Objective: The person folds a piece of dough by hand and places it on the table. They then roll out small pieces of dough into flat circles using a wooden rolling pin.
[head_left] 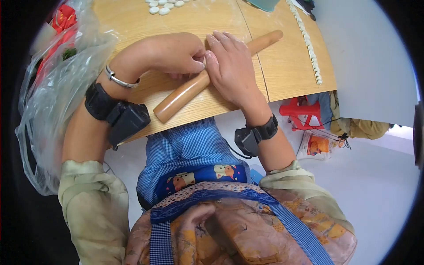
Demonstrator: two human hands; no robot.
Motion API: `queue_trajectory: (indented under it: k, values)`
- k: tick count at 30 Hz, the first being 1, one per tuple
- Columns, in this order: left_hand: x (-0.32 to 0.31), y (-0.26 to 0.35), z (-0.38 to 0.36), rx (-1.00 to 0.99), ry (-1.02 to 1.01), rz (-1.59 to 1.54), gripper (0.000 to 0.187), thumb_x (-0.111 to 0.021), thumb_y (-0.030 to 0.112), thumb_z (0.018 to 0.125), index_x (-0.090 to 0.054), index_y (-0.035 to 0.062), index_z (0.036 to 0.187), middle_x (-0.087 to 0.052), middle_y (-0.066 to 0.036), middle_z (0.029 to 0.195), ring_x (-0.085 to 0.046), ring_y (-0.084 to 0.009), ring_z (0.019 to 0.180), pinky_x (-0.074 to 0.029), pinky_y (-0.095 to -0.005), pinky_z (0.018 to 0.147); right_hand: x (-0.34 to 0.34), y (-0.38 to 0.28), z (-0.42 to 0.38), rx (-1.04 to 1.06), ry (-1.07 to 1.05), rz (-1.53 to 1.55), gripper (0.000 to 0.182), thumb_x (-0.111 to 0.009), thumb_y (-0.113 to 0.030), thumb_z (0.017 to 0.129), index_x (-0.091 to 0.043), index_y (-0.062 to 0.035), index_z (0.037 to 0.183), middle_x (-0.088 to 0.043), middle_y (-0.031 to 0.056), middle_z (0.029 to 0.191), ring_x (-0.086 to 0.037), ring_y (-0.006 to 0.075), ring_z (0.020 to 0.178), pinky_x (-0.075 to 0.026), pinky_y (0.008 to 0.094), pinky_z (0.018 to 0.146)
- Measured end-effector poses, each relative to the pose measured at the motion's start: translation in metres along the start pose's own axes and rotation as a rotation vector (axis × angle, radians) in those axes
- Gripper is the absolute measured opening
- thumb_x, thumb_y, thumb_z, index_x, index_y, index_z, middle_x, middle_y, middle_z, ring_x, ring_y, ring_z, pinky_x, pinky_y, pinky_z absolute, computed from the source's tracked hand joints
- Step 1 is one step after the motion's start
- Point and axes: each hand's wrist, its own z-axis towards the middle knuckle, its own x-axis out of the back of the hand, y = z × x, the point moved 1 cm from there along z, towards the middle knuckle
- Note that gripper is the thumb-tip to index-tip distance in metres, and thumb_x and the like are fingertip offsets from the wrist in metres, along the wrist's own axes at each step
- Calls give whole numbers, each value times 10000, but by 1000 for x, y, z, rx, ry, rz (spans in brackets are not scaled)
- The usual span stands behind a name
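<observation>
A smooth wooden rolling pin (183, 97) lies slantwise across the wooden table, its near end by the front edge. My right hand (229, 66) rests over the middle of the pin, palm down, with its fingers close together across it. Beside it, my left hand (176, 55) is bent inward with curled fingers, thumb and forefinger meeting at the pin. Whatever the left fingers pinch is hidden by the hands and the pin. Flour-like white powder dusts the right fingertips. Several flattened round white dough pieces (164, 11) lie farther back.
A long row of small white pieces (309, 44) runs along the table's right side. At the back is part of a greenish container (263, 3). Clear plastic bags (39, 128) hang at the left edge. Below the table on the right stands a red stool (300, 115).
</observation>
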Motion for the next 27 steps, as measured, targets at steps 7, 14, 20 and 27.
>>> queue_trajectory:
  k: [7,14,20,27]
  values:
    - [-5,0,3,-82,79,142,157,-692,113,773,-665,-31,828,-657,-120,723,-610,-186,681,-506,-338,644,24,-2,-41,-36,-52,-9,493,-506,-287,995,-534,-11,1403,-488,242,1467,-406,412,1406,-250,544,1197]
    - [-8,2,3,-168,146,161,119,-697,68,760,-644,-25,813,-651,-95,718,-631,-178,656,-511,-325,615,34,-7,-64,-86,-68,-49,535,-535,-316,983,-513,16,1401,-484,237,1468,-399,419,1410,-233,544,1206]
    - [-9,-1,3,17,86,-233,106,-673,38,809,-606,-18,869,-649,-92,713,-682,-163,605,-534,-281,560,34,-9,-45,-22,-57,-37,525,-542,-330,980,-544,45,1347,-516,254,1423,-445,421,1367,-275,548,1180]
    - [-3,4,-3,63,12,-108,101,-660,41,835,-618,-38,881,-657,-84,722,-686,-161,619,-548,-282,567,6,-2,-12,98,-3,8,495,-523,-317,989,-569,60,1305,-554,271,1377,-495,423,1314,-342,534,1134]
